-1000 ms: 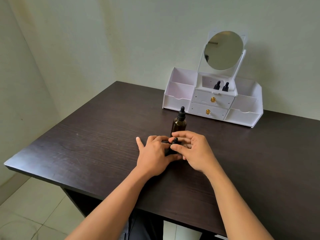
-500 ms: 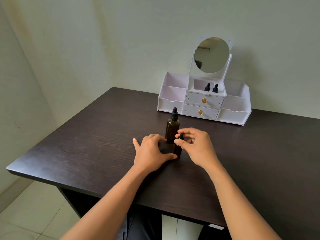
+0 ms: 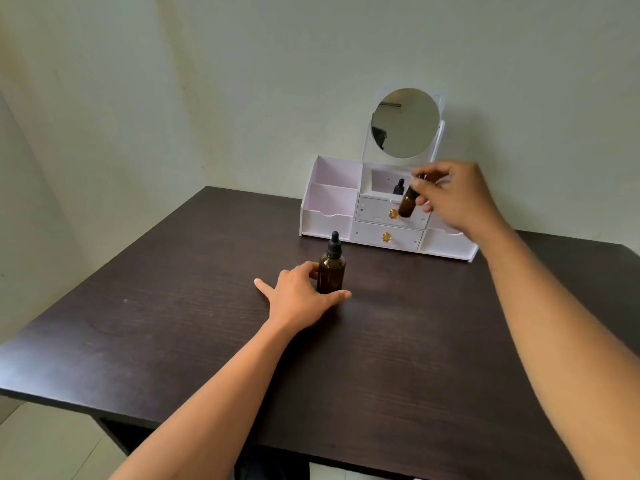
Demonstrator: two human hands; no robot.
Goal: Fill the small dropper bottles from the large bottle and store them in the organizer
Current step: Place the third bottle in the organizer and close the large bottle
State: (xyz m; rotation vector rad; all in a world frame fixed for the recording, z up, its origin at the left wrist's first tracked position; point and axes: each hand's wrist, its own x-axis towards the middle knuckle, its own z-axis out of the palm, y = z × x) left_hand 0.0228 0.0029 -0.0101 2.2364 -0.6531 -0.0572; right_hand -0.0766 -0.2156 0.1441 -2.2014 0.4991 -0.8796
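Observation:
A large amber bottle (image 3: 331,271) with a black dropper cap stands upright on the dark table. My left hand (image 3: 300,295) rests flat beside it, fingers spread, touching its base. My right hand (image 3: 453,195) is raised in front of the white organizer (image 3: 329,206) and grips a small amber dropper bottle (image 3: 408,204) by its top, tilted, just before the upper drawer. One small dropper bottle (image 3: 399,187) stands in the organizer's top middle compartment; a second there is hidden behind the held bottle.
The organizer has two drawers with gold knobs (image 3: 386,237), open side compartments and a round mirror (image 3: 405,123) on top. It stands at the far edge of the dark wooden table (image 3: 173,323), against the wall. Tiled floor shows at the lower left.
My right hand has lifted the small bottle off the table and carried it up and away to the organizer. My left hand has let go and stayed by the large bottle.

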